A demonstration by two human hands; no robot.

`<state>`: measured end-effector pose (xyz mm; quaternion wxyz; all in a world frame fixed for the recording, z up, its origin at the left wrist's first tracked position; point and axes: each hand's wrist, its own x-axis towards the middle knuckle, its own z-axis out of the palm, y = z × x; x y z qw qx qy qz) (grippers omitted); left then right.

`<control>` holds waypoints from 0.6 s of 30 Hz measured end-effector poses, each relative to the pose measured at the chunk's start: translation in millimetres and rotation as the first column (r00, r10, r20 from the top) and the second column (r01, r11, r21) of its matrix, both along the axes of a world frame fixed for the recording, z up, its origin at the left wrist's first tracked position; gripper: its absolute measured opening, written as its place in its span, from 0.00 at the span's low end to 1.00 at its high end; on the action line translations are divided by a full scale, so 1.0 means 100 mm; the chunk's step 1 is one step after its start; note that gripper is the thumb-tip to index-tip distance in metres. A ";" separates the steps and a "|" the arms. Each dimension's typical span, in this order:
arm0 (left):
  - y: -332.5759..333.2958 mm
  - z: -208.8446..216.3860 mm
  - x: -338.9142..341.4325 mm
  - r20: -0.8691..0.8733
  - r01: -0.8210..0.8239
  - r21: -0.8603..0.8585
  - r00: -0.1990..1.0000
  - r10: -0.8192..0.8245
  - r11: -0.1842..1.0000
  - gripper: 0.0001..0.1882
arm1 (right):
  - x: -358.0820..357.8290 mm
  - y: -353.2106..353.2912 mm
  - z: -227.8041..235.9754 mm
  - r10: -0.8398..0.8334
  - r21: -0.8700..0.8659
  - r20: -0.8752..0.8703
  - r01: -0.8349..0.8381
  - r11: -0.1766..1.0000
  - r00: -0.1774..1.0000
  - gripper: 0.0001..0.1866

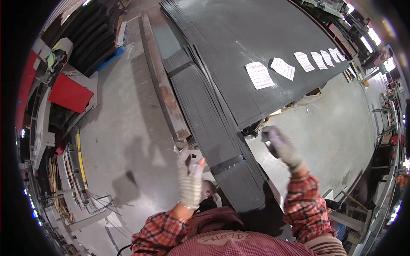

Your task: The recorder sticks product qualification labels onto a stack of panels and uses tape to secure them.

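Note:
My left hand (pixel 190 181), in a pale knitted glove, is beside the near left edge of a bundle of long dark-grey strips (pixel 205 111). Its thumb stands apart from the fingers, and I see nothing held between them. Dark straps cross the bundle, one near me (pixel 227 164) and one farther off (pixel 180 68). My right hand (pixel 279 147), also gloved, is raised to the right of the bundle. Its fingers are curled and slightly blurred around something dark that I cannot make out.
Large dark-grey sheets (pixel 256 25) are stacked beyond the bundle, with several white printed papers (pixel 259 76) along their right side. A rusty steel beam (pixel 162 81) runs along the bundle's left. A red box-shaped part (pixel 71 93) stands at the left, above the grey floor (pixel 115 145).

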<state>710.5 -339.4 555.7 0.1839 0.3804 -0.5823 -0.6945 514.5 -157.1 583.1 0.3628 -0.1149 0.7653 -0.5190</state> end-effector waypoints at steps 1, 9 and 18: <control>0.00 0.11 0.00 -0.036 0.060 -0.045 0.997 -0.062 0.997 0.24 | 0.00 0.07 0.18 -0.003 -0.132 0.046 0.009 0.991 0.999 0.28; -0.11 0.69 0.03 0.150 0.383 -0.262 0.923 -0.354 0.886 0.11 | 0.18 -0.61 0.93 0.848 -0.362 -0.248 -0.857 0.366 0.467 0.40; -0.35 -1.31 0.26 0.046 0.400 0.096 0.913 -0.405 0.912 0.16 | -0.43 -0.08 -1.72 0.575 -0.292 0.134 -0.522 0.801 0.807 0.26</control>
